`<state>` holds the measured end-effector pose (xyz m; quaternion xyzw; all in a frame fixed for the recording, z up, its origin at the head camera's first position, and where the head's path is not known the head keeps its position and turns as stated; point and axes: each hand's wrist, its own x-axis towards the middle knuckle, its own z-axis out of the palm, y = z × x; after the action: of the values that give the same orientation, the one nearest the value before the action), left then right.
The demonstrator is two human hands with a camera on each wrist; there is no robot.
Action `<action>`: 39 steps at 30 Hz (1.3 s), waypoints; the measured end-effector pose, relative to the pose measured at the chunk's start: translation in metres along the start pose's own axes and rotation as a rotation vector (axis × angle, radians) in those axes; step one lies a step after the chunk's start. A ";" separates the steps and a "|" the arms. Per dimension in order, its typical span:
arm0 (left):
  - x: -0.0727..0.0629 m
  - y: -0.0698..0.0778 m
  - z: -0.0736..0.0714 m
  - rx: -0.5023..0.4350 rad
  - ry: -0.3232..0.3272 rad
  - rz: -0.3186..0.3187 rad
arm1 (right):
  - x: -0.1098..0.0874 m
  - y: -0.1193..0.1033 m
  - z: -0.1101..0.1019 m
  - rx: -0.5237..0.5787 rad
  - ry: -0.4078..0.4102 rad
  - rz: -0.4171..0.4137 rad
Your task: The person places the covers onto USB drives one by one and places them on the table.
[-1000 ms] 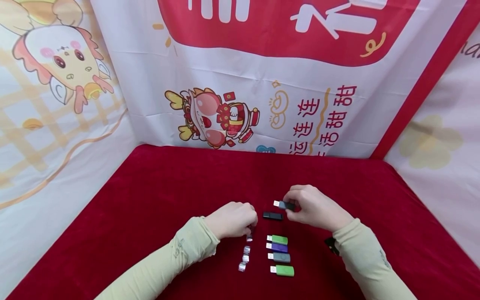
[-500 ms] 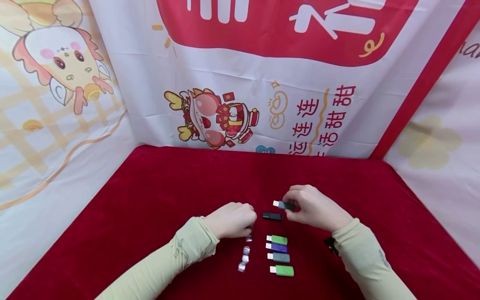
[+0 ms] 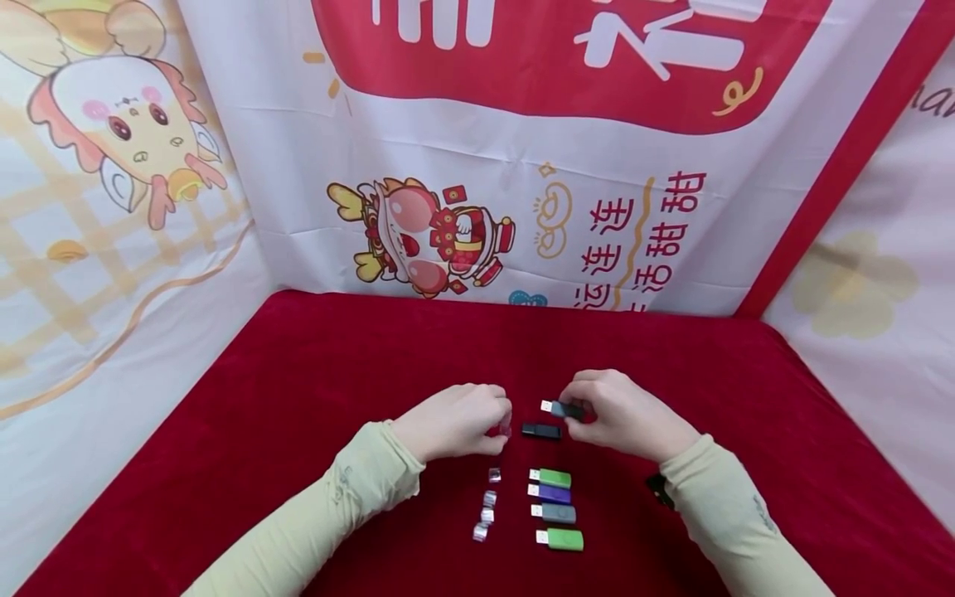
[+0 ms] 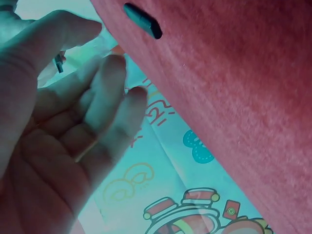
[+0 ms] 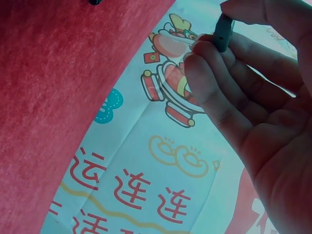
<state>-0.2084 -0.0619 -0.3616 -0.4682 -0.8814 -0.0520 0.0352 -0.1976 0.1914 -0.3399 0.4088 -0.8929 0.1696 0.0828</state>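
My left hand (image 3: 462, 421) is raised over the red cloth, thumb and finger pinching a small clear plastic cap (image 3: 506, 429), which is mostly hidden and hard to make out. To its right, my right hand (image 3: 615, 414) holds a dark grey USB flash drive (image 3: 563, 410) by its body, the metal plug pointing left toward the left hand. In the right wrist view this drive (image 5: 224, 34) sits between thumb and fingertips. A black USB stick (image 3: 541, 431) lies on the cloth just below the held drive; the left wrist view shows this black stick (image 4: 142, 20) too.
Nearer the body, a column of flash drives lies with plugs left: green (image 3: 555, 478), purple (image 3: 553, 495), grey (image 3: 556, 513) and green (image 3: 563, 540). Left of them runs a line of clear caps (image 3: 488, 515). A black object (image 3: 660, 489) lies partly under the right sleeve.
My left hand has lifted from the line of caps and moved up and away from the body with the clear cap. The right hand with the grey flash drive has barely moved.
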 end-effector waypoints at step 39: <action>-0.002 0.009 -0.017 0.036 0.132 0.072 | 0.005 -0.020 0.011 -0.026 -0.014 -0.109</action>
<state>-0.1994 -0.0604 -0.3444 -0.4943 -0.8606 -0.0656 0.1036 -0.1856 0.1716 -0.3443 0.4567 -0.8721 0.1504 0.0911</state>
